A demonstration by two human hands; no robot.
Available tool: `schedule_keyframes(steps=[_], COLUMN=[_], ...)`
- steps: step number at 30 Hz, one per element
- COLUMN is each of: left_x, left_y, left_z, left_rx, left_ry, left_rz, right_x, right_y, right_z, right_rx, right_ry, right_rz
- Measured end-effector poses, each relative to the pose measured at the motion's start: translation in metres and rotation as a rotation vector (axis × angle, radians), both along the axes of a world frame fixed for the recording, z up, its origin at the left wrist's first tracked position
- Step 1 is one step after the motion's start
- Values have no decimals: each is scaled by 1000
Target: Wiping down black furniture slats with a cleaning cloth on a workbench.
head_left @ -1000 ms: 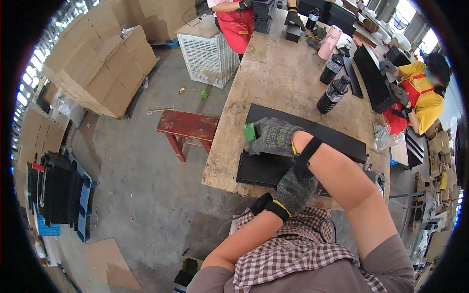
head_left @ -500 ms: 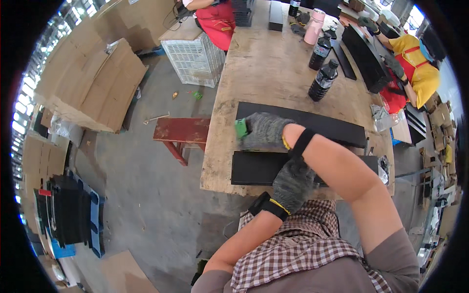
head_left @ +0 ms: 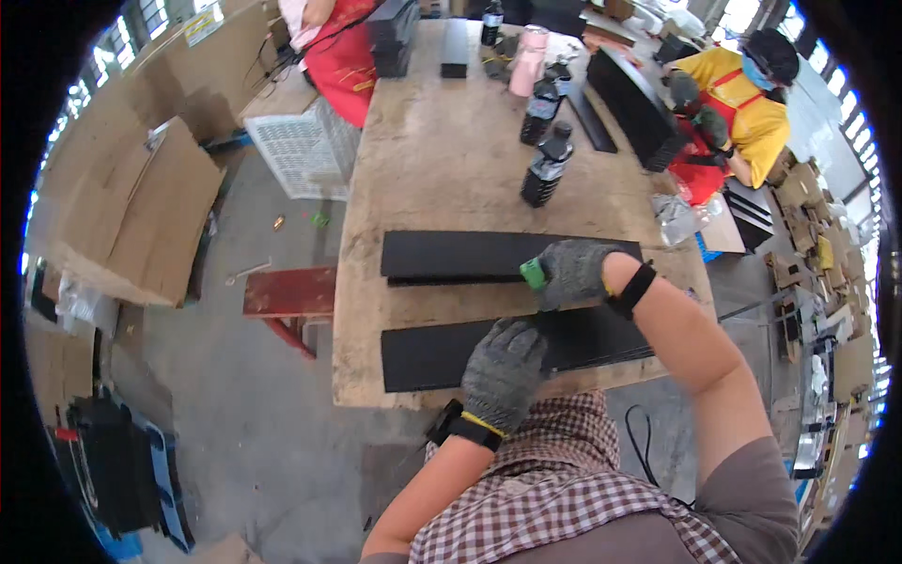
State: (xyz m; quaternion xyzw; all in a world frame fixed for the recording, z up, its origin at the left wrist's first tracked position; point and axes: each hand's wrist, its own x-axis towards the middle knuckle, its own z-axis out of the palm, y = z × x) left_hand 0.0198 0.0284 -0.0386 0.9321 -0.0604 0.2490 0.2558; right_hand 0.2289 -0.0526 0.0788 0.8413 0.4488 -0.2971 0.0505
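Two long black boards lie across the wooden table in front of me, and the far one looks like a stack of at least two. My left hand, in a grey knit glove, rests with its fingers flat on the near black board. In a matching glove, my right hand is closed round a small green tool whose kind I cannot make out. That hand is over the gap between the boards, toward their right half. Its palm side and the tool's working end are hidden.
Dark bottles and a pink flask stand farther up the table. A co-worker in yellow handles things beside stacked black boards at right. A red bench touches the table's left side; cartons stand beyond.
My right hand has moved right from the boards' left end, carrying the green tool. My left hand now lies flatter on the near board, and the view has shifted.
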Motion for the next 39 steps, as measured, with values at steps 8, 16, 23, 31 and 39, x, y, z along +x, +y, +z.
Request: schedule_keyframes(steps=[8,16,23,31,39], left_x=[2,4,6,7,4], left_y=[1,0,-2,-3,-2], left_z=[11,10,8,6,12], left_rx=[-24,-3,39,40,78], left_ry=[5,13,-1,8,61], left_rz=[19,20,12,-5,18], right_x=[-23,27,16,52,19], right_y=[-25,-135,-164,-235,-204], right_z=[-27,-1,-36,-27,-12], right_rx=[377,-52,551,308,377], right_ry=[-3,-212,-62,-346,-149], right_rz=[-167,-423,-437,-619,-544])
